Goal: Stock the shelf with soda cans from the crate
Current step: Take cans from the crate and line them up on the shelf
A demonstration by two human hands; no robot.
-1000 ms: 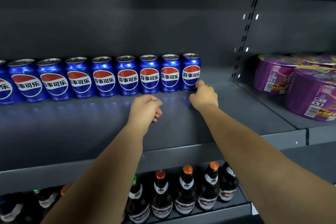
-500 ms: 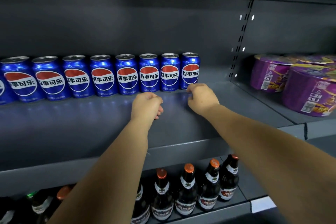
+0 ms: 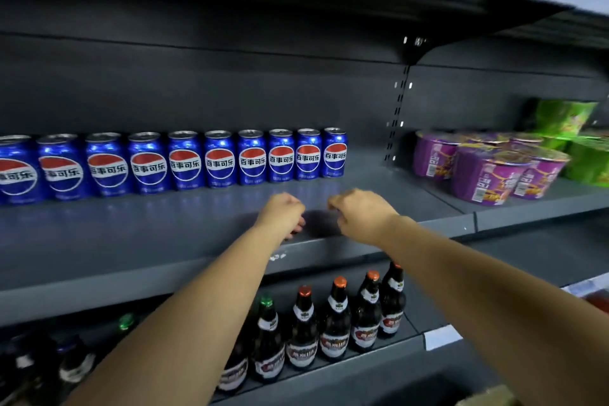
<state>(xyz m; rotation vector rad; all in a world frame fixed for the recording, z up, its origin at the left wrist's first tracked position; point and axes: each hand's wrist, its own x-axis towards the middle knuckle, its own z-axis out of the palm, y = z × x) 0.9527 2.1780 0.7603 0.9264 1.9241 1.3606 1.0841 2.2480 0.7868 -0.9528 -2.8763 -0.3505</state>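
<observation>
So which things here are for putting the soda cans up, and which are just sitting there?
For the job: the soda cans, lined up at the back of the shelf; the left hand and right hand, both holding nothing.
Just sitting there: the bottles on the level below; the purple bowls and green bowls to the right.
</observation>
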